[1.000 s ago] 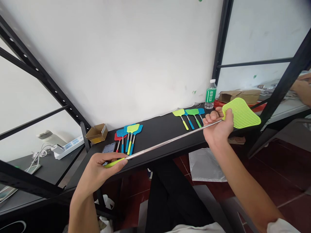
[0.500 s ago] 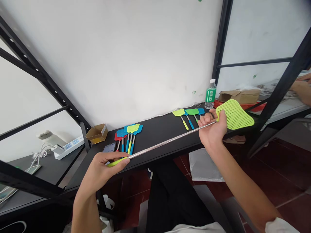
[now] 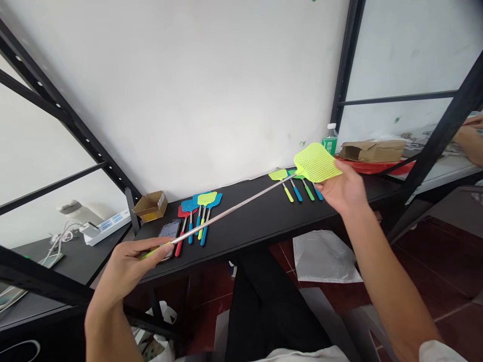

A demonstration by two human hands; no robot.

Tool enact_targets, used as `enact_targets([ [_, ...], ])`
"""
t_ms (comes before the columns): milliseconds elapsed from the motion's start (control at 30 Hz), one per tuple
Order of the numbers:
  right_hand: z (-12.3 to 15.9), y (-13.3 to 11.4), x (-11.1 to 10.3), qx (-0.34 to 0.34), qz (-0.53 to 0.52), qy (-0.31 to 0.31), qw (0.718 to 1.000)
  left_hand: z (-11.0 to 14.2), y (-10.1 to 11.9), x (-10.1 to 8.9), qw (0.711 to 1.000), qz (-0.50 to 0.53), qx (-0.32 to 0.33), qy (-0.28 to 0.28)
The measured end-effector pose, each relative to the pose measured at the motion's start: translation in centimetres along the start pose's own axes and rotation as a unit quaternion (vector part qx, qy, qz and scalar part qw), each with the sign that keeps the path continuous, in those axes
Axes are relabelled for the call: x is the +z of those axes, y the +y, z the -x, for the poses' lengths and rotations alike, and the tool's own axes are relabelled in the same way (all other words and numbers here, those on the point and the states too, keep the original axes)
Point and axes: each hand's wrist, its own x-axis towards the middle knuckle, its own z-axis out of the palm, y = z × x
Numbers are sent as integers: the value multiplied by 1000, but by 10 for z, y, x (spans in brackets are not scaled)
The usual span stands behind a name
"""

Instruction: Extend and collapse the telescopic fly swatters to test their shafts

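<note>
A yellow-green fly swatter (image 3: 316,162) with a long extended metal rod is held slantwise above the black shelf, its head up at the right. My left hand (image 3: 126,264) is closed round its yellow-green handle at the lower left. My right hand (image 3: 345,188) pinches the outer edge of the mesh head, thumb on top, the other fingers partly hidden beneath. Below the rod, several short fly swatters (image 3: 199,206) in blue, red and yellow-green lie at the left. Another group of swatters (image 3: 289,193), with yellow, blue and green handles, lies at the right, partly covered by the held head.
A phone (image 3: 169,229) and a small open cardboard box (image 3: 150,206) are at the shelf's left end. A water bottle (image 3: 330,140) and a brown carton (image 3: 373,150) stand at the right. Black rack posts (image 3: 347,55) frame both sides. A power strip (image 3: 109,227) lies far left.
My right hand has moved off the rod by the head to the head's outer edge. The swatter has shifted left, with my left hand moving left and slightly down.
</note>
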Motion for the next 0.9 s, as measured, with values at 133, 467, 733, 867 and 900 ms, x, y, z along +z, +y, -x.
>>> enact_targets([
  [133,-6,-14,-24,13,31,2,999,2,-8,-7,1000,-8,-12,-22],
  [467,0,-10,-58,142,138,-67,978,-4,-15,1,991,15,-45,-124],
  [733,7,-5,-57,185,124,-79,972,-5,-18,5,985,34,-68,-154],
  [867,5,-3,-57,194,129,-101,967,-6,-17,6,986,36,-59,-149],
  [900,5,-3,-57,196,127,-96,968,-6,-17,6,987,37,-55,-146],
])
